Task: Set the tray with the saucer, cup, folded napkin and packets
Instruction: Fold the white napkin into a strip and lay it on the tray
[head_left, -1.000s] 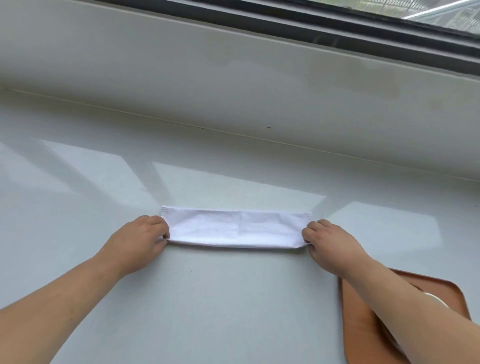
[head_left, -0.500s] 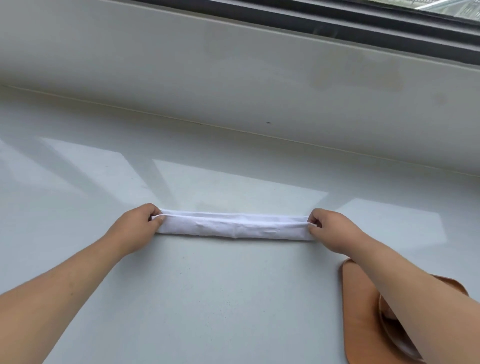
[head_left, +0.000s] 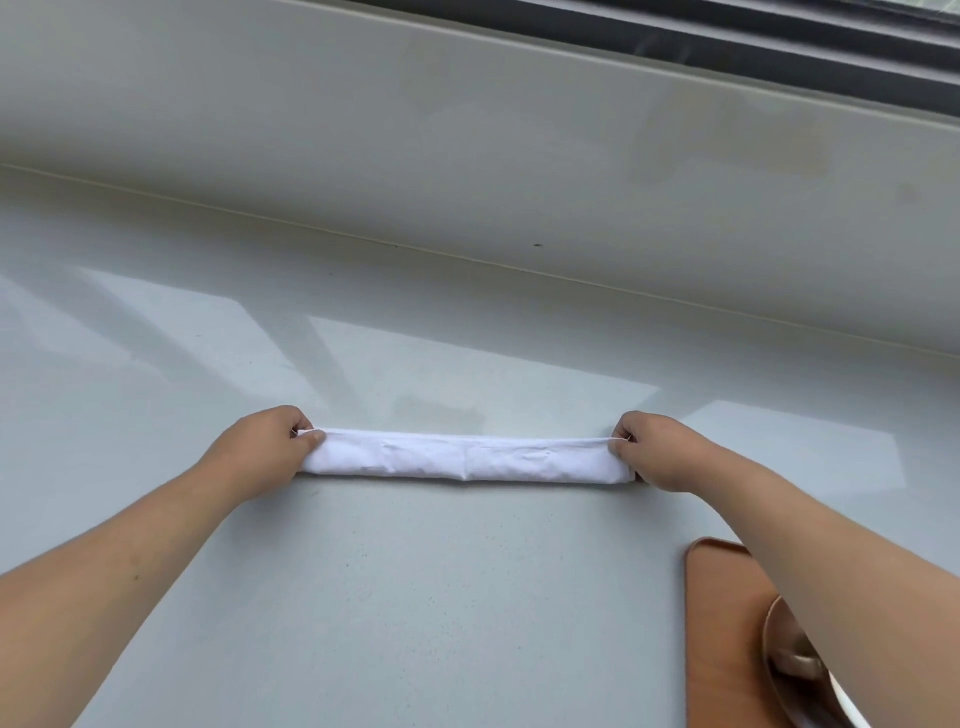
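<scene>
A white cloth napkin (head_left: 467, 460), folded into a long narrow strip, lies across the grey counter. My left hand (head_left: 260, 449) pinches its left end and my right hand (head_left: 657, 449) pinches its right end, holding the strip taut. At the lower right a brown tray (head_left: 719, 613) carries a brown saucer (head_left: 774, 631) with a cup handle (head_left: 800, 665) showing. My right forearm hides most of the saucer and cup. No packets are in view.
The pale grey counter (head_left: 415, 597) runs back to a low beige upstand (head_left: 467, 156) under a dark window frame (head_left: 779, 47). Sunlit patches lie on the counter behind the napkin.
The napkin has been folded lengthwise from a wider band into a thinner strip. Both hands have moved slightly away from me while keeping hold of its ends.
</scene>
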